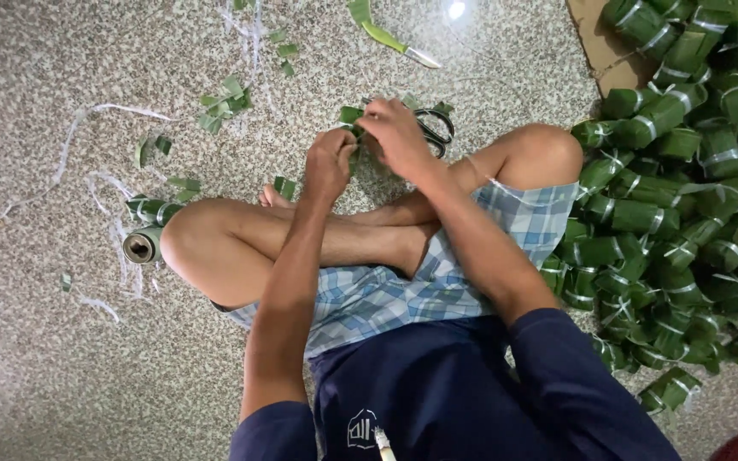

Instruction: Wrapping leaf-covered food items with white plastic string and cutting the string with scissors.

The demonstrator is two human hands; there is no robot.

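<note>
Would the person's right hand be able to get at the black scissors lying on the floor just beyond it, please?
Probably yes. The scissors lie on the floor right beside the right hand, with nothing between them, though that hand is busy on a green leaf piece together with the left hand.

A heap of leaf packets point(685, 196) lies well to the right of the fingers: small green blocks, each bound with pale strips. One more packet point(350, 115) is pinched between the fingers of both hands. Two packets point(151, 209) lie left of the fingers beside a grey roll point(141, 246).
</note>
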